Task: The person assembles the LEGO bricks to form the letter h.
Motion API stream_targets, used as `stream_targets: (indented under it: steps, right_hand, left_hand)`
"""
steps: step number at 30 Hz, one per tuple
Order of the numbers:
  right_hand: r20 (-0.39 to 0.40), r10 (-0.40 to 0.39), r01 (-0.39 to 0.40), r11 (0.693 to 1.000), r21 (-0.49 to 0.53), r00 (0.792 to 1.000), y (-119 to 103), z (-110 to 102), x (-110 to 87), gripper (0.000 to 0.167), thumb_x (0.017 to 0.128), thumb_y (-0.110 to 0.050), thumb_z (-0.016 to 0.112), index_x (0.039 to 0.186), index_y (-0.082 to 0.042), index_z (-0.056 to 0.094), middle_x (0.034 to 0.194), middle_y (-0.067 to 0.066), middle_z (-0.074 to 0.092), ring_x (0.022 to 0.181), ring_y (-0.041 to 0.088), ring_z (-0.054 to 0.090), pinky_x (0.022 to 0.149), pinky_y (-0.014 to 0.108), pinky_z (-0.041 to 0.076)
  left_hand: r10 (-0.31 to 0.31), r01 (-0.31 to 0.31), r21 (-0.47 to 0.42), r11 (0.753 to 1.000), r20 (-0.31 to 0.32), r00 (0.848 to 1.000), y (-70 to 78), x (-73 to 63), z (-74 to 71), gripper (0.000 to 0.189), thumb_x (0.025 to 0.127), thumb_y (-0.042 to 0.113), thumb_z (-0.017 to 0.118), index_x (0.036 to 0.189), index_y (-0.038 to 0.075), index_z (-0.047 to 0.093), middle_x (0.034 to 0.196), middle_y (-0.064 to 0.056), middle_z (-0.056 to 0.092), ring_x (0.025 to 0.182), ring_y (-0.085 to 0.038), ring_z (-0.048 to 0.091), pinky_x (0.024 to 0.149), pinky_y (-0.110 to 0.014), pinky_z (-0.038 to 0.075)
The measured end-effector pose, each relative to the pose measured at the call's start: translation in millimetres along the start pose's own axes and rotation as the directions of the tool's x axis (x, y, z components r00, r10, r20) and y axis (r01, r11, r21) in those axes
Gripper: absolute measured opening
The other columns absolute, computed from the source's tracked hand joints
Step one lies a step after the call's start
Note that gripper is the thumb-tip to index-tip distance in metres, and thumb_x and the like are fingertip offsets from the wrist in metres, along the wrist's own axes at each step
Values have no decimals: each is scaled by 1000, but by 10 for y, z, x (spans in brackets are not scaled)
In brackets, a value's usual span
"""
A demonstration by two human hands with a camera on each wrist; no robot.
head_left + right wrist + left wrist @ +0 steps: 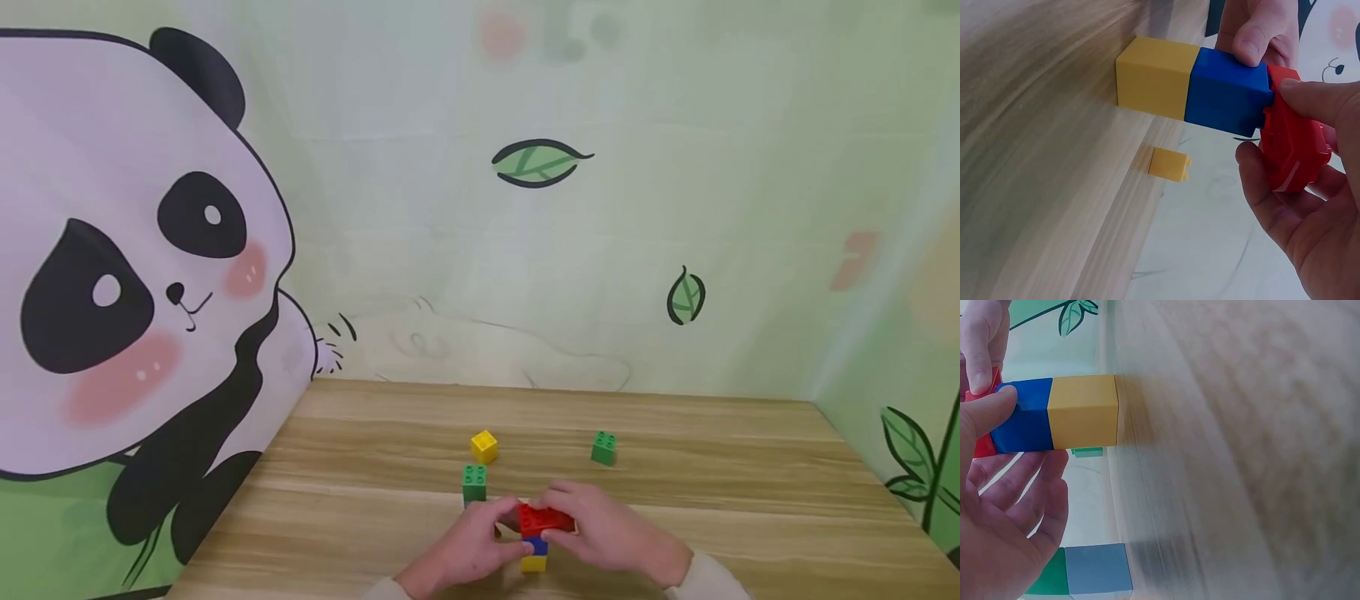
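Observation:
A stack stands on the wooden table in front of me: a yellow brick point(1154, 75) at the bottom, a blue brick point(1225, 90) on it, and a longer red brick point(1294, 140) on top. The red one juts out sideways past the blue one, and in the right wrist view it sits slightly tilted with a narrow gap at the joint. My right hand point(603, 527) grips the red brick between thumb and fingers. From the other side my left hand point(474, 546) pinches the stack, its thumb on the blue brick near the red.
Just beyond my left hand stands a green brick point(474, 479) on a grey-blue brick point(1099, 570). Farther back on the table point(360, 467) are a single yellow brick point(484, 447) and a green brick point(603, 448). A panda-printed backdrop point(420, 208) rises behind the table.

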State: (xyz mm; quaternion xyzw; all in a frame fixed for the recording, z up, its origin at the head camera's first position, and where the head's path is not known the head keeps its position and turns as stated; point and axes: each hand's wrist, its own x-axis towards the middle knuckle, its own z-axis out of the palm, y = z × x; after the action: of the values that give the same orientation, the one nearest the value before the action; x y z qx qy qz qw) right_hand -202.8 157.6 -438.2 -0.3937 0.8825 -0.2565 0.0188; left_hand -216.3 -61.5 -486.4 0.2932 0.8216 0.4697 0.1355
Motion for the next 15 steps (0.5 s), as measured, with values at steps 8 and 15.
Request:
stream_targets:
  steps: [8, 15]
  right_hand:
    - [-2, -4, 4, 1000, 23, 1000, 10, 2, -7, 25, 91, -29, 64, 114, -19, 63, 102, -13, 58, 84, 0, 54, 74, 17, 50]
    - [-61, -38, 38, 999, 3, 997, 30, 43, -29, 24, 92, -33, 62, 112, -20, 64, 99, -13, 59, 81, 1, 53, 73, 19, 50]
  left_hand:
    - [1, -1, 25, 1000, -9, 1000, 1, -10, 1, 21, 85, 27, 71, 104, 25, 61, 100, 16, 65, 91, -2, 59, 71, -23, 48]
    - [14, -14, 33, 999, -15, 1000, 24, -4, -9, 23, 85, 27, 71, 105, 25, 61, 101, 15, 65, 91, -2, 59, 72, -23, 49]
